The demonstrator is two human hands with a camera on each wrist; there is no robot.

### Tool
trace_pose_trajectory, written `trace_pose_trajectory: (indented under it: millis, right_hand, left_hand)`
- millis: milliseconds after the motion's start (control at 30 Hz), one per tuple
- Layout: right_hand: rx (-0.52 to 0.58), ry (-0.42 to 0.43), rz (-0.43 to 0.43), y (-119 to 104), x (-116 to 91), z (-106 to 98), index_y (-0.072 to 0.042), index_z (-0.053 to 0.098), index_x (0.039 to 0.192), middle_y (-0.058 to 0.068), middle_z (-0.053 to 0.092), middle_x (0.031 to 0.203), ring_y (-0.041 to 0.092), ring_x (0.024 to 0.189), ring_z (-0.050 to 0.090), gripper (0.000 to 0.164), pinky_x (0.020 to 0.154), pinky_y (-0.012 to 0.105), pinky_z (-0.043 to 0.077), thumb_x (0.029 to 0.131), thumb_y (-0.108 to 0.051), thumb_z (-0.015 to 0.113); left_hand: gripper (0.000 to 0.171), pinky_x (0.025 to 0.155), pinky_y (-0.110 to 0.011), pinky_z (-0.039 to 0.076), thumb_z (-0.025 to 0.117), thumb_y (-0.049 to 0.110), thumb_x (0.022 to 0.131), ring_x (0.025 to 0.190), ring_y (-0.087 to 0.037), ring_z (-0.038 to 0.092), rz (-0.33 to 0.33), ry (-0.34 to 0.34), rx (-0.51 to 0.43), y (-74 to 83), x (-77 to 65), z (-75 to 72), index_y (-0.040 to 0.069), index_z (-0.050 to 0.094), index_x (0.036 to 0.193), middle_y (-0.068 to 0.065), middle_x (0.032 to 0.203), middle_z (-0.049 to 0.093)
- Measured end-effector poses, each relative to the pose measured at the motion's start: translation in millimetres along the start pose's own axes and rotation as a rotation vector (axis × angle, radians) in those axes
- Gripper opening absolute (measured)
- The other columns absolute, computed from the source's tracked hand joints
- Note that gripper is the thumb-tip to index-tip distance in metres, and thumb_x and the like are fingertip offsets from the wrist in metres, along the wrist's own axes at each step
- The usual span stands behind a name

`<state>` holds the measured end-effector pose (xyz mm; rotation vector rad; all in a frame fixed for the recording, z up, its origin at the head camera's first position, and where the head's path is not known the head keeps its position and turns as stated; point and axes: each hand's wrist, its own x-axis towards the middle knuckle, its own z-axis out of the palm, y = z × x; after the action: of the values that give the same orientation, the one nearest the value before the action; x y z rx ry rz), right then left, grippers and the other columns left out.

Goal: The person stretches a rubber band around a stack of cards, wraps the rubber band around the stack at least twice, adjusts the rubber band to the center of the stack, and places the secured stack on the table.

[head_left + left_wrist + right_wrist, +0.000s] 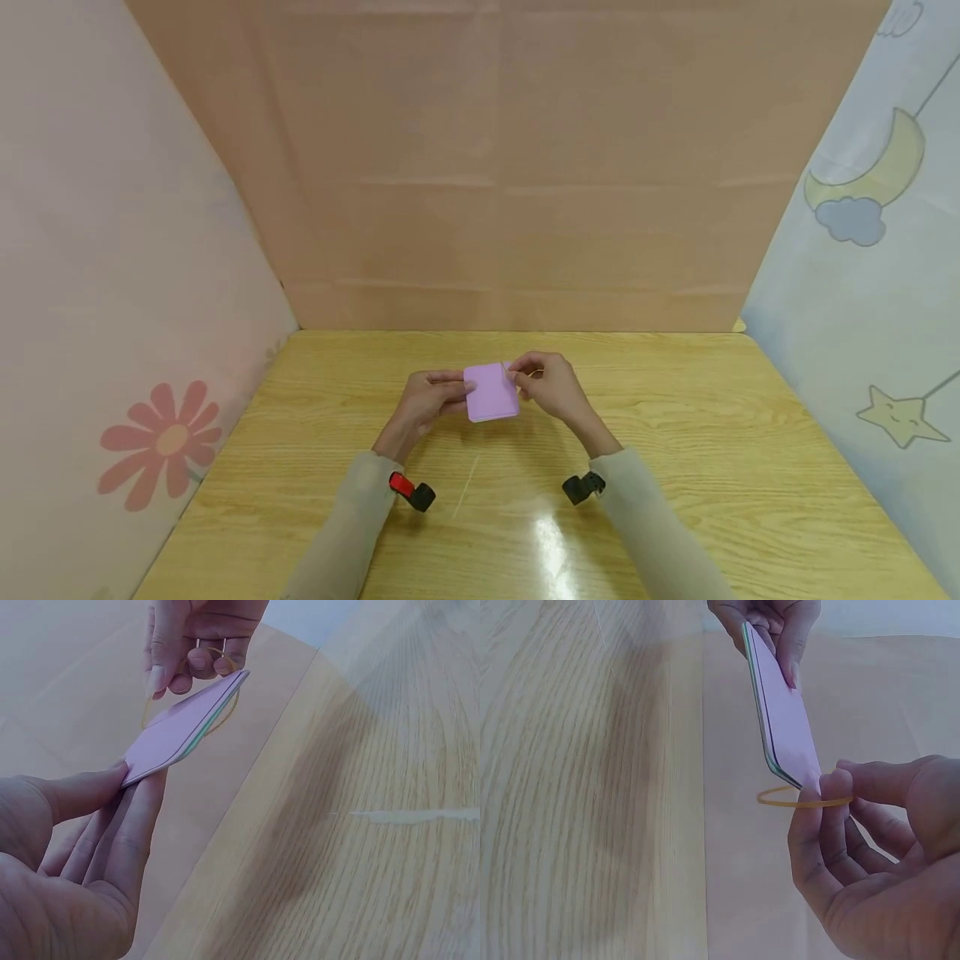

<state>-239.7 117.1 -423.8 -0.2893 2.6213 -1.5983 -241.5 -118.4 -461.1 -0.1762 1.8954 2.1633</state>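
Lilac card stack [491, 397], its lower layers mostly hidden, above a wooden table [690, 408]. Left hand [426, 402] pinches one side; right hand [555, 387], fingers curled, grips a yellow rubber band [778, 803] by the opposite end.

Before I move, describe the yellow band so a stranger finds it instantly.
Above the wooden table, the left hand holds a pink-topped stack. At its other end, the right hand holds the yellow band; unlike the stack, it is a thin, open loop.

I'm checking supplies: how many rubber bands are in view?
1: the band in the right grip, by the cards. More could be hidden behind the cards.
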Motion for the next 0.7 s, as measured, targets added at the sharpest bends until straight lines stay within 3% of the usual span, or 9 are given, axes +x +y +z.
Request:
trace_pose_trajectory:
  millis: [500,700]
  right_hand:
    - [-0.006,-0.016,-0.017,0.3,-4.2,4.2,0.0,0.077,0.101,0.013,0.073,0.085,0.023,0.067,0.065,0.01,0.058,0.023,0.051,0.098,-0.007,0.07]
    - [-0.003,-0.027,-0.024,2.5,-4.9,4.9,0.001,0.077,0.1,0.011,0.071,0.081,0.02,0.066,0.062,0.011,0.057,0.023,0.05,0.098,-0.007,0.07]
  left_hand:
    - [0.031,0.098,-0.048,0.061,0.08,0.002,0.091,0.085,-0.017,0.079,0.003,0.04,-0.022,4.5,0.1,-2.5,-0.006,0.074,0.12,-0.011,0.102,0.079]
    - [0.032,0.087,-0.036,0.066,0.079,0.001,0.092,0.081,-0.016,0.078,0.014,0.038,-0.044,4.1,2.1,-3.5,-0.009,0.071,0.122,-0.008,0.095,0.079]
